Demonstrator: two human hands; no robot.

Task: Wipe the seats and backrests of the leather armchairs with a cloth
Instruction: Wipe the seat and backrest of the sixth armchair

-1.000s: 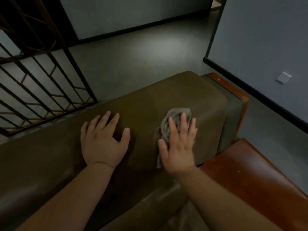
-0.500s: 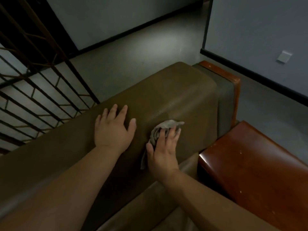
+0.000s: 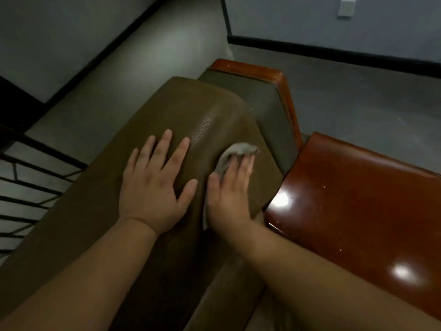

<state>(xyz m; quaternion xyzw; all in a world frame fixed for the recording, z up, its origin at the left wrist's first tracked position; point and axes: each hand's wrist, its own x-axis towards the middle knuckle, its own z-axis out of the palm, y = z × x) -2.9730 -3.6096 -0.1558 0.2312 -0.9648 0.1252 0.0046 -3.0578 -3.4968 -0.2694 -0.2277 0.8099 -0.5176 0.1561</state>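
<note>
Currently the grey cloth lies bunched on the front face of the brown leather backrest, long axis running from lower left to upper right, beside the wooden armrest. Compared with half a second ago, both hands sit closer together. The right hand presses the cloth with straight fingers; the left hand rests flat, fingers spread, on the backrest top.

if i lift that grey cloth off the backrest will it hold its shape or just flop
Probably flop: the cloth lies crumpled under the right hand, with a limp tail trailing by the wrist. It looks thin, so likely light. Pushed, it would probably slide easily on the smooth leather backrest.
</note>
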